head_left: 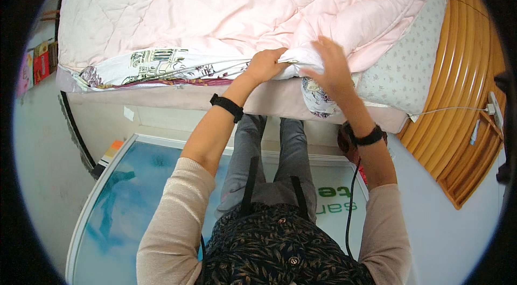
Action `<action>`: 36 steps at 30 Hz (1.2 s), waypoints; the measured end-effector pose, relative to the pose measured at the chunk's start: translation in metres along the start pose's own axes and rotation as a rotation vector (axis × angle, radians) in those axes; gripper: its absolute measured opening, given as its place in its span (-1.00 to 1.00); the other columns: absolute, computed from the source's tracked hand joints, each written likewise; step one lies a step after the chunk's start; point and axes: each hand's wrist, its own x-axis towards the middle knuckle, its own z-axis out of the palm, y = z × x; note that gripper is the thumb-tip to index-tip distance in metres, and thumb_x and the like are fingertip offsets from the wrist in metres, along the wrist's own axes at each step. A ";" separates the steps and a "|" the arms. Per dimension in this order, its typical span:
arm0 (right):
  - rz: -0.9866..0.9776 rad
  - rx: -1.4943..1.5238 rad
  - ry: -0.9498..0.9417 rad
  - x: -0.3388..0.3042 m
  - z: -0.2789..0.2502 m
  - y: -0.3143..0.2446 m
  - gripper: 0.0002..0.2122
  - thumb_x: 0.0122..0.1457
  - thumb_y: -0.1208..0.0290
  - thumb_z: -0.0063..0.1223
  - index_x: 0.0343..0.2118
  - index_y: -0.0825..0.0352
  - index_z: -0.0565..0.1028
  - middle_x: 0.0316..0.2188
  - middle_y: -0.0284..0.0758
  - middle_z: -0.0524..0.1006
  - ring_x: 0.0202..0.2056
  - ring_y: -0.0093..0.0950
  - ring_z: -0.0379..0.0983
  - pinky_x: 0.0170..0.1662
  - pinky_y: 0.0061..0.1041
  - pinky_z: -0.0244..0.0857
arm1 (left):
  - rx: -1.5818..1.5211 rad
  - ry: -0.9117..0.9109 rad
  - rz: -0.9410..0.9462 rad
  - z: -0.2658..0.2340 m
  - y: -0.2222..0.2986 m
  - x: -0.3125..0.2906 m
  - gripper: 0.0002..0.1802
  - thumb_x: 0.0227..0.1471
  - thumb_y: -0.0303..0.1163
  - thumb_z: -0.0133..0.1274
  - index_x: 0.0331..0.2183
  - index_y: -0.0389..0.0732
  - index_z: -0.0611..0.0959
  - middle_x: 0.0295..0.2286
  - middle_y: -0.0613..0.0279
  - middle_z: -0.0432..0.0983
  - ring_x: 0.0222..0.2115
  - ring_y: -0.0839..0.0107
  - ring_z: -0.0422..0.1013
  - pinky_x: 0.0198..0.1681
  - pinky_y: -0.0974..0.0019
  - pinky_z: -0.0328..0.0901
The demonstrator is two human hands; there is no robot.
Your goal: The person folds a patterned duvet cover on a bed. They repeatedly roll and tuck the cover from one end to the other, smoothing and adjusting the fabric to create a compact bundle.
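A pale pink quilt covers most of the bed, its near edge turned so a white cloth with dark printed drawings shows along the front. My left hand is closed on a fold of that printed cloth at the middle of the bed's edge. Just to its right, my right hand is held over the bunched cloth, thumb and fingers apart and slightly blurred; whether it touches the fabric I cannot tell. Below it, a patterned corner of the cloth hangs over the mattress side.
A pale, small-patterned cloth lies at the bed's right end, beside a curved wooden headboard. A white cable runs to a power strip. Under my legs is a blue-and-white framed panel. Colourful boxes stand far left.
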 end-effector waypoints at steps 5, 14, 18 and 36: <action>0.138 0.105 0.029 -0.019 0.013 0.013 -0.42 -0.10 0.47 0.18 0.05 0.30 0.27 -0.09 -0.01 0.40 -0.04 -0.11 0.33 -0.01 -0.31 0.22 | -0.082 -0.136 0.057 -0.012 0.003 0.006 -0.59 -0.11 -0.09 0.08 -0.18 -0.02 0.60 -0.35 0.06 0.55 -0.31 0.12 0.46 -0.24 0.23 0.31; 0.336 -0.013 -0.856 -0.028 -0.054 0.029 -0.71 -0.06 0.32 0.13 -0.24 0.30 0.52 -0.28 -0.09 0.52 -0.26 -0.13 0.46 -0.21 -0.30 0.32 | 0.466 0.298 0.504 0.006 -0.023 -0.055 -0.17 -0.22 0.12 0.15 0.10 0.06 0.32 0.05 0.10 0.20 0.12 0.14 0.08 0.21 -0.09 -0.14; 0.386 0.154 -1.010 -0.007 -0.044 0.033 -0.65 -0.01 0.20 0.12 -0.20 0.31 0.52 -0.28 -0.10 0.54 -0.26 -0.25 0.48 -0.16 -0.38 0.31 | 0.622 0.245 0.498 0.012 -0.048 -0.074 -0.17 -0.18 0.14 0.09 0.13 0.09 0.29 0.17 0.11 0.04 0.18 0.12 -0.02 0.23 -0.10 -0.19; -0.116 -0.507 -0.163 0.000 0.073 -0.031 -0.32 -0.18 0.23 0.21 0.08 0.32 0.28 -0.01 -0.15 0.34 0.07 -0.22 0.21 0.20 -0.16 -0.06 | 0.312 -0.174 -0.031 -0.018 -0.059 0.019 -0.19 0.07 0.24 -0.34 -0.48 -0.36 0.63 -0.39 -0.18 0.52 -0.29 -0.07 0.44 -0.20 0.06 0.30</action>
